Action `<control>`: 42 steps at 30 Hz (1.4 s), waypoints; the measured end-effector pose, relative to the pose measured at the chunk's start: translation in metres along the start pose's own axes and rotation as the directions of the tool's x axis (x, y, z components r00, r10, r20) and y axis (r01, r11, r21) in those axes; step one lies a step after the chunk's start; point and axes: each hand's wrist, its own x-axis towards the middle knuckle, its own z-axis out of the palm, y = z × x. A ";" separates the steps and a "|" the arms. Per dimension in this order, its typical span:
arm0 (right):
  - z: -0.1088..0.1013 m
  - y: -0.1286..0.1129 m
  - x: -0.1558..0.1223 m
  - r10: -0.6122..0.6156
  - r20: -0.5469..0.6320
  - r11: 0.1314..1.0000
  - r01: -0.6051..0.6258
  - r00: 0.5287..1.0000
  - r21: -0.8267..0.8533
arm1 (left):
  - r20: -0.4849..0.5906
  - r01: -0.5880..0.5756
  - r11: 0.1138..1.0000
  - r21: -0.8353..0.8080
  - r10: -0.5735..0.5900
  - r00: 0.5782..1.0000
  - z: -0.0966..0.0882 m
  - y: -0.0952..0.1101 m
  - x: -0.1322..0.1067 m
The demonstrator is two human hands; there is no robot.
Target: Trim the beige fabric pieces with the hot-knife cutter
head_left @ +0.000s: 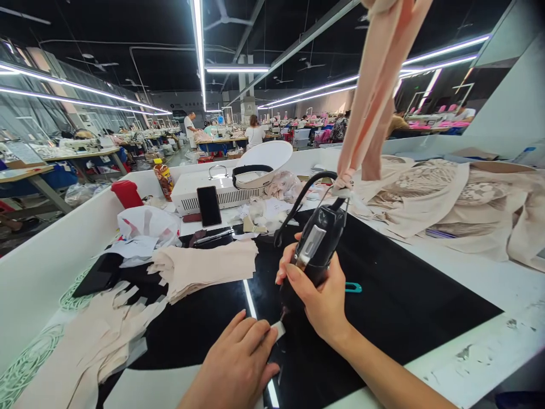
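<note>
My right hand (323, 295) is wrapped round a black corded hand-held power tool (320, 241) with a metal switch plate. A pinkish cloth band (374, 85) suspends the tool from above. Its lower tip points down at a small pale strip (279, 329) on the glossy black table panel (395, 295). My left hand (242, 360) lies low on the panel, its bent fingers pressing the strip near the tool tip. Part of the strip is hidden under those fingers. Beside the left wrist lies a pale flat sheet (149, 389).
Beige fabric pieces (213, 267) are stacked at the left, with more cut pieces (97, 335) nearer. A teal thread snipper (353, 287) lies right of the tool. Behind stand a phone (208, 205) and a white metal box (183, 190). Lace-trimmed garments (443, 193) fill the right.
</note>
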 end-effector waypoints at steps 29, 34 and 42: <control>-0.003 0.001 -0.003 -0.012 0.016 0.999 0.012 1.000 -0.039 | -0.022 -0.023 0.999 0.028 0.024 0.999 -0.003 0.006 0.003; -0.004 -0.002 -0.005 -0.015 0.000 1.000 0.015 1.000 -0.018 | -0.036 -0.026 0.999 0.038 0.027 0.999 -0.003 0.002 0.002; -0.005 -0.003 -0.013 -0.014 0.038 0.999 0.013 0.999 0.031 | -0.035 -0.021 0.999 0.036 0.022 0.999 -0.002 0.001 -0.002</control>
